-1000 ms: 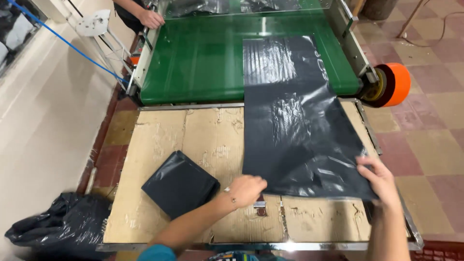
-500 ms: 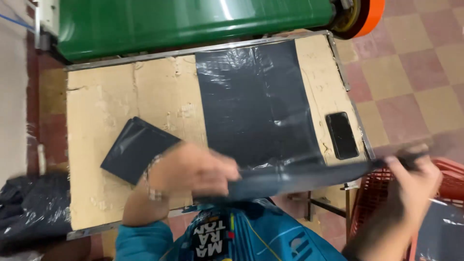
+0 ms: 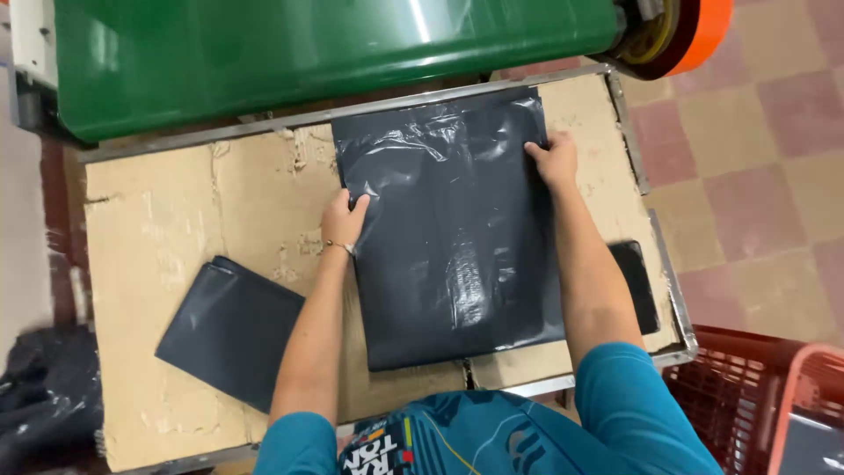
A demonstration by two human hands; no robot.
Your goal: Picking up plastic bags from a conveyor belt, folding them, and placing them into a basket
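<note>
Bare cardboard table top point(image 3: 176, 211) left of your left hand point(image 3: 345, 220): open to you | folded black stack point(image 3: 233, 330) blocks lower left | green machine point(image 3: 334, 44) walls the far edge | phone point(image 3: 637, 281) lies beside your right forearm.

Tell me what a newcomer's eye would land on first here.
A large black plastic bag lies flat mid-table on the cardboard-covered table, left hand and right hand pressing its edges. A green conveyor belt runs above; a folded black bag lies left.
</note>
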